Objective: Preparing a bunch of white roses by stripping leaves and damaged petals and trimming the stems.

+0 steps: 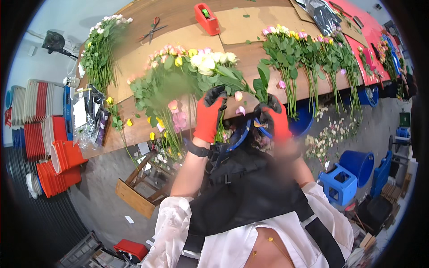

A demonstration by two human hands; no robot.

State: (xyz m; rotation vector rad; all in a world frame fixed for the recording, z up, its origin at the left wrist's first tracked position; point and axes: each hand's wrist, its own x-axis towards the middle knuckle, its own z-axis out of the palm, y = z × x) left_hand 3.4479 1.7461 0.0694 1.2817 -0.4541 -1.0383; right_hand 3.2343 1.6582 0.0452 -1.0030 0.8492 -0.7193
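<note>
My left hand, in a red glove with black fingers, is curled at the table's front edge, just below a bunch of white roses. Green stems show beside its wrist; whether its fingers grip them is hidden. My right hand, gloved alike, closes around the lower end of some green leaves that stand up from its fingers. Peach-pink roses with long stems lie left of the white ones, partly behind a green blur. Loose petals lie between my hands.
Several rose bunches line the table's right side, stems over the edge. Scissors and a red tape dispenser lie farther back. Below are blue tubs, a blue stool and a tipped wooden stool. Red crates are stacked left.
</note>
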